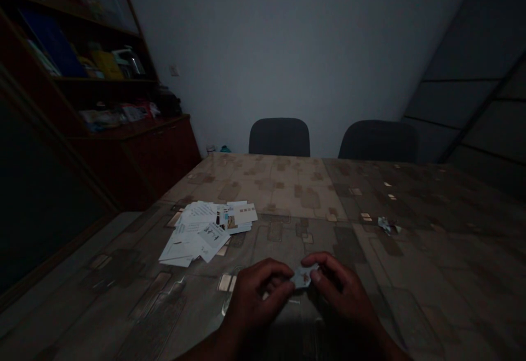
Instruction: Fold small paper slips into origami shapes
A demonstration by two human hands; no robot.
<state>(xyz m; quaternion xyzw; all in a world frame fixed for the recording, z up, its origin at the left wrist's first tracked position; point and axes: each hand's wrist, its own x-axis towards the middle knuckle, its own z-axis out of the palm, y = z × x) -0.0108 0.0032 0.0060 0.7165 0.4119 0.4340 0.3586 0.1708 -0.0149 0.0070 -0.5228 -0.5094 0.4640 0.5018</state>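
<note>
A small pale piece of paper or card (303,277) with a reddish-brown mark is pinched between my two hands, just above the near part of the table. My left hand (263,290) grips its left edge between thumb and forefinger, the other fingers curled. On the opposite edge, the thumb and fingers of my right hand (337,284) close on it. Ahead and to the left lies a loose, overlapping pile of white printed cards (201,232). A crumpled scrap of paper (388,226) rests farther right.
The table (287,185) wears a patterned brown cover. Two dark chairs (279,136) stand at its far side, before a plain wall. A wooden shelf unit (160,153) with bottles, folders and bags is at the left. The room is dim.
</note>
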